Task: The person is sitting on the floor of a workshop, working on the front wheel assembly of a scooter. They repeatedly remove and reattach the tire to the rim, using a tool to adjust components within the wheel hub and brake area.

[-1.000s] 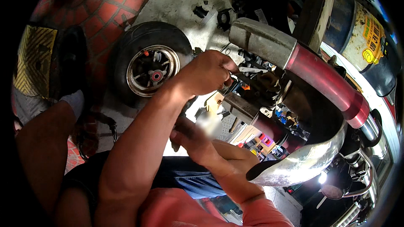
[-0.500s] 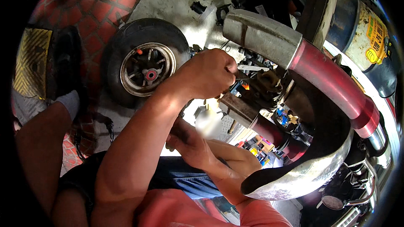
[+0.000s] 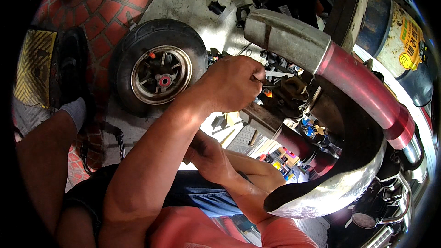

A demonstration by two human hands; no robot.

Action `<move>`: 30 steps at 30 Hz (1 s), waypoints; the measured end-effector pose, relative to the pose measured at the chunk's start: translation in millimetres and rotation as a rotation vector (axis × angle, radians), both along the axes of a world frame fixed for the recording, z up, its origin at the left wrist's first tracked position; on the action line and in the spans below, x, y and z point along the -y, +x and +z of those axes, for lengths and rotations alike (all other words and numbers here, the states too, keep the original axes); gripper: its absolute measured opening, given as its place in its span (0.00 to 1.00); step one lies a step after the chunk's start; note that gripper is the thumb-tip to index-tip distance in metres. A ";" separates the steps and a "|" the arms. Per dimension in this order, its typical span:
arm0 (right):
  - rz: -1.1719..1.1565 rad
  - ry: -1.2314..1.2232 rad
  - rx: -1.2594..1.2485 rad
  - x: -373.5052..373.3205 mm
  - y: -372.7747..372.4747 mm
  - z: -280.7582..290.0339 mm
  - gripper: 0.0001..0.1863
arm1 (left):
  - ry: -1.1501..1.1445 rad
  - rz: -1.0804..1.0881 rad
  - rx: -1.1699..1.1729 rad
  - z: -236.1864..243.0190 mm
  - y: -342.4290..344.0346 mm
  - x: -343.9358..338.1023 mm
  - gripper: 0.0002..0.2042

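At the left hand [image 3: 236,82], a slim dark rod [image 3: 271,86] is pointing toward a brown metal part [image 3: 295,87]

The left hand is clenching, seemingly around the rod, though its palm is hidden. Holding the rod square and the wrist steady would probably be serving this work best. Lower down, the right hand [image 3: 209,156] is resting partly behind the left forearm [image 3: 154,156]; whether it is gripping anything, I cannot tell. The brown part is sitting between two red fork legs [image 3: 358,89]. Further out, a silvery fender [image 3: 340,195] is curving below them, and a wheel [image 3: 164,81] is lying leftward.
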State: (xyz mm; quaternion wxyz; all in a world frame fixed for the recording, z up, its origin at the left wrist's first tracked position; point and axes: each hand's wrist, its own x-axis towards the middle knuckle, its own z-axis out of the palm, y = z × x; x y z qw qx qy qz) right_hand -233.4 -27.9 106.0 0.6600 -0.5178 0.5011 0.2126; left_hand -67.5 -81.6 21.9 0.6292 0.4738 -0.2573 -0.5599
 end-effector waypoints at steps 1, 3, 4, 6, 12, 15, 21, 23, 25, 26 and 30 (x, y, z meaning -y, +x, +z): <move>-0.008 0.005 0.004 -0.3 0.0 -0.4 0.14 | -0.003 0.005 0.002 -1.1 -1.4 0.0 0.09; 0.006 -0.005 0.010 -0.2 0.4 0.4 0.14 | -0.025 0.025 0.015 -1.3 -2.3 -0.5 0.09; 0.013 -0.011 0.011 -0.1 0.6 1.0 0.14 | -0.043 0.039 0.025 -0.6 -2.4 -1.0 0.09; 0.041 -0.019 0.001 1.1 1.0 1.3 0.14 | -0.074 0.077 0.119 1.7 -1.6 -1.5 0.08; 0.035 -0.046 0.009 1.4 1.5 3.1 0.15 | -0.091 0.106 0.481 13.3 6.7 0.6 0.08; 0.051 -0.068 0.009 1.6 -0.3 2.1 0.15 | -0.074 0.112 0.490 12.2 5.2 -0.5 0.09; 0.057 -0.075 -0.007 1.5 0.8 1.3 0.15 | -0.037 0.092 0.413 10.2 9.5 -5.4 0.10; 0.044 -0.066 -0.005 1.1 -0.1 0.2 0.15 | -0.030 0.087 0.426 9.2 10.5 -5.3 0.10; 0.029 -0.058 0.005 -0.1 -0.8 -0.7 0.15 | -0.026 0.065 0.417 9.4 12.2 -5.9 0.10; 0.027 -0.059 0.009 -0.5 -0.6 -1.3 0.15 | -0.025 0.054 0.413 9.5 12.9 -6.1 0.10; 0.028 -0.048 -0.003 0.2 -2.5 -3.2 0.16 | -0.040 0.085 0.369 4.2 10.3 -6.4 0.10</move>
